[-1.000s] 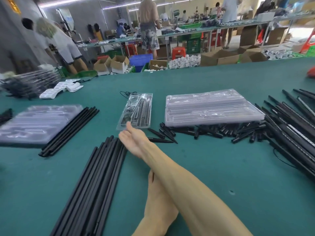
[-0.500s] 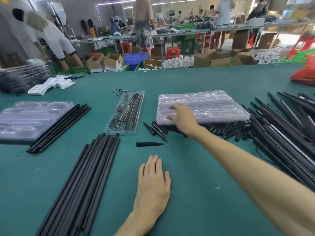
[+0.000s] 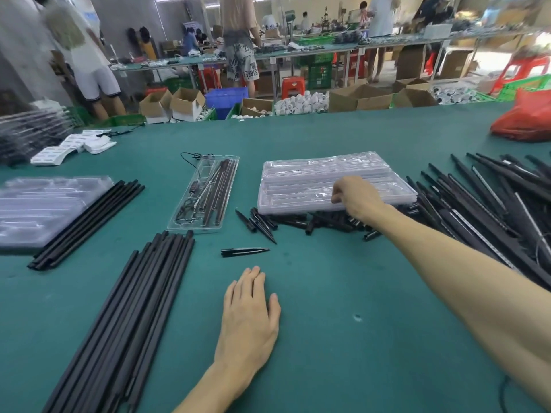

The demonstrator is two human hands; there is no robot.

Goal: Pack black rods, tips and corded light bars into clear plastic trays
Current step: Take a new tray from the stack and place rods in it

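The right hand (image 3: 357, 198) is reaching onto the stack of clear trays (image 3: 307, 177), its fingers (image 3: 338, 193) curling over the near rim and pinching the top tray. The trays are glossy, ribbed with long channels, and are sitting mid-tabletop (image 3: 357, 293). The left hand (image 3: 247, 320) is resting flat on the green cloth well in front of the stack, fingers straight, holding nothing.

Short black tips (image 3: 325, 222) are crowding under the stack's near edge, just below the right wrist. One lone tip (image 3: 244, 251) is lying apart, to the front-left. A packed tray (image 3: 208, 198) is lying left of the stack, carrying rods and a coiled cord. Long black rods (image 3: 134, 308) are fanning out further front-left, and corded light bars (image 3: 492, 204) are piling up to its right. Beyond the stack, a standing person's printed shorts (image 3: 241, 64) are showing "STREET".
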